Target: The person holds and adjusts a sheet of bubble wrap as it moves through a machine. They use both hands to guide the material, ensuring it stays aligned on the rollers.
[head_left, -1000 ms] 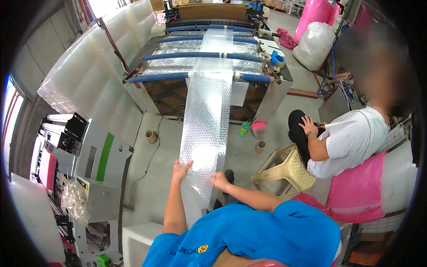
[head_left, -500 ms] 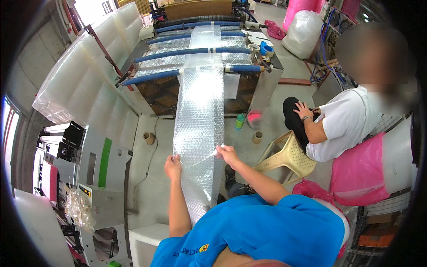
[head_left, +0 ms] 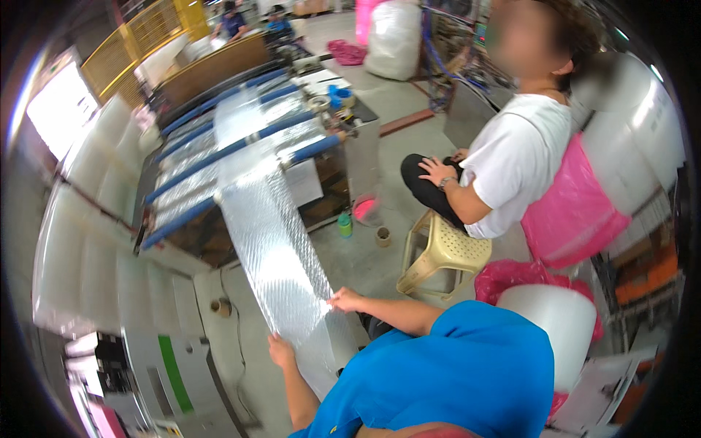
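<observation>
A long strip of clear bubble wrap (head_left: 266, 248) runs from the rollers of a machine down toward my lap. My left hand (head_left: 281, 352) grips its left edge, thumb on top and the other fingers mostly hidden. On the right edge, a little farther up, my right hand (head_left: 346, 300) pinches the film, which bunches slightly at the fingertips. Between the hands the strip is stretched fairly flat, with a bright glare on it. Its near end is hidden by my blue shirt.
The machine has several blue rollers (head_left: 314, 148). A person in a white shirt (head_left: 496, 160) sits at right on a beige plastic stool (head_left: 445, 252). A green bottle (head_left: 345, 225) and cardboard cores (head_left: 220, 306) stand on the floor. Large wrapped rolls (head_left: 73, 241) line the left.
My view has swung to the right and tilted, so the machine now sits farther left and slanted. Both hands keep their hold on the bubble wrap.
</observation>
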Demonstrator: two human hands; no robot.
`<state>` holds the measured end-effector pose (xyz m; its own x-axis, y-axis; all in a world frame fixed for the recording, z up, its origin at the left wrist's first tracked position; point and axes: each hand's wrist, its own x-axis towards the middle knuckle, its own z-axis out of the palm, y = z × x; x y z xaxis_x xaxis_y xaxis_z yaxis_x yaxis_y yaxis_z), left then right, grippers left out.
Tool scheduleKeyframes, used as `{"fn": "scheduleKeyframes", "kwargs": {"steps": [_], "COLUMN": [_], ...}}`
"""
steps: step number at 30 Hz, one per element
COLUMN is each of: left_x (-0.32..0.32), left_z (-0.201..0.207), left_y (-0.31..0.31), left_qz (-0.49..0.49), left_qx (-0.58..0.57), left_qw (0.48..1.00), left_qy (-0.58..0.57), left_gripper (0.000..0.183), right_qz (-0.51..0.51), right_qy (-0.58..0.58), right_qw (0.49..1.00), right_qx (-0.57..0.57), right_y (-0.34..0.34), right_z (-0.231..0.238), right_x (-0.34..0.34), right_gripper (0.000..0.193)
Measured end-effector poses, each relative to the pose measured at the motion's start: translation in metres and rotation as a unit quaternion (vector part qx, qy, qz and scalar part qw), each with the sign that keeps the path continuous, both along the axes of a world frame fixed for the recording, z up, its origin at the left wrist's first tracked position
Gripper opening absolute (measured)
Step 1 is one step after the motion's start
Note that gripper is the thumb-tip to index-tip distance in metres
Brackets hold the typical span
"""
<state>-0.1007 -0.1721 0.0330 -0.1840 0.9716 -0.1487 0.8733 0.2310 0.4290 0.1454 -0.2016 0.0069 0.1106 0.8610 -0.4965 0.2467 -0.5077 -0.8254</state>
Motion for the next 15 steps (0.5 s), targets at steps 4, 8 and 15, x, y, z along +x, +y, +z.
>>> {"fn": "scheduleKeyframes", "kwargs": {"steps": [4,8,15], "left_x": [0.006,0.029,0.073], "left_z": [-0.036,-0.054,-0.021], "left_y": [0.005,0.043,0.123], "left_qz": [-0.029,-0.014,-0.01], "left_qx": [-0.006,0.026,-0.003], "left_qw": [0.999,1.0,1.0], "left_qy": [0.015,-0.002,-0.007], "left_gripper": [0.042,0.048,0.053], "right_qz": [0.024,0.035,0.012], "right_qy": [-0.001,-0.013,-0.035], "right_qw": [0.996,0.999,0.998], "right_qx": [-0.084,0.021,0.043], "right_y": [0.002,0.04,0.119], "right_z": [-0.009,-0.047,-0.019], "right_x": [0.014,0.041,0.064], "right_gripper": [0.03,0.028,0.024]}}
